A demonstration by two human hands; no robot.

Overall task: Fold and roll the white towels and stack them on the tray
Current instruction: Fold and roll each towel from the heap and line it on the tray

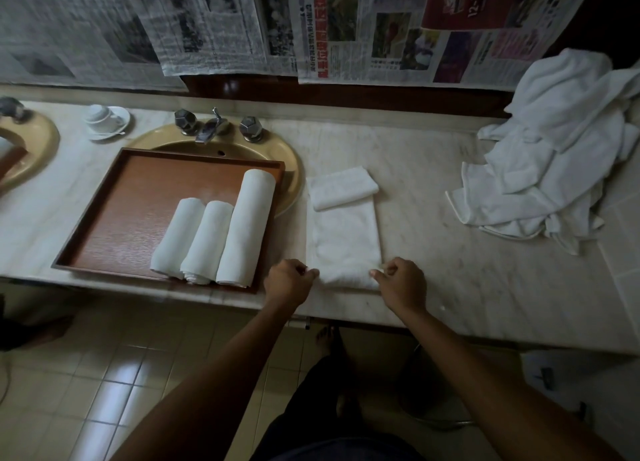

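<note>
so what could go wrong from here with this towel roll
1. The left hand and right hand pinch only the near corners of the folded towel, so the roll could start loose or skewed.
2. A smaller folded towel lies across its far end and may get caught in the roll.
3. The tray sits partly over the sink; a nudge might tip it.

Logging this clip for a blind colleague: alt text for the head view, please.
Both hands, left and right, pinch the near end of a folded towel on the counter. Three rolled towels lie on the tray; unfolded towels are heaped far right.
</note>
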